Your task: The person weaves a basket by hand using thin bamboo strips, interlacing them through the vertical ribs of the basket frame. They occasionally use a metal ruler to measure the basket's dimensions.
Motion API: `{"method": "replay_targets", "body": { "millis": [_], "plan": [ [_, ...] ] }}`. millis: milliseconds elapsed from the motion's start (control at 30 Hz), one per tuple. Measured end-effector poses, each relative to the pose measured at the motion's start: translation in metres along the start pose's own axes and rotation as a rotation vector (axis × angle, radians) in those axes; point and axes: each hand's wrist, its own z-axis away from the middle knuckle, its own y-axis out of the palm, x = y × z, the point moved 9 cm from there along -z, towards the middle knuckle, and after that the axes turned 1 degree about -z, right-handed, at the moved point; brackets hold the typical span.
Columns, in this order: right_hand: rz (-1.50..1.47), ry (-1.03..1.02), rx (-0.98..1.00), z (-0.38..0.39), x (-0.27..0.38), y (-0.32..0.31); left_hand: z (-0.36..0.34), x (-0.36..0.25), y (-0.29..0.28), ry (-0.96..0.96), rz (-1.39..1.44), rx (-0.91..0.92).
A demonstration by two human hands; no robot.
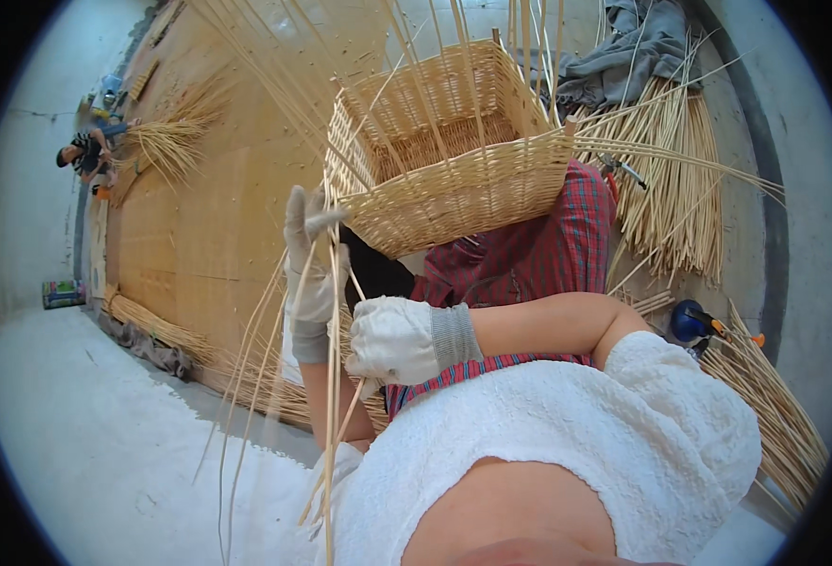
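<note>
A pale woven wicker basket [463, 193], rectangular and open at the top, rests tilted on my lap, with long uprights rising from its rim. At its near left corner, my left hand [314, 274], in a whitish glove, has fingers stretched out and apart. One finger points up and another, blurred, reaches toward the corner, while loose strands run past the palm. Just below and to the right, my gloved right hand [394, 340] is closed in a fist around a thin wicker strand [352, 415]. Its fingertips are partly hidden.
Bundled wicker canes [675, 189] lie at the right, under a grey cloth [623, 57]. Pliers with orange handles [718, 325] and a blue round object [688, 321] sit near my right elbow. A person [84, 156] works far left beside more canes [175, 137].
</note>
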Motion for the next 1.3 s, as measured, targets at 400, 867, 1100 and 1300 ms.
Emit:
{"method": "replay_targets", "body": {
  "millis": [400,867,1100,1300],
  "plan": [
    [-0.872,0.460,-0.816,0.134,-0.210,-0.127,0.026,0.062,-0.023,-0.122,0.251,-0.516],
    [-0.171,0.782,-1.008,0.155,-0.186,-0.150,-0.025,0.141,0.023,-0.253,0.209,-0.261],
    [0.353,0.369,-0.455,-0.057,-0.175,-0.189,-0.033,0.167,0.018,-0.465,0.285,-0.293],
    [0.520,0.800,-0.441,-0.064,-0.257,-0.200,-0.027,0.165,0.015,-0.407,0.316,-0.417]
  ]
}}
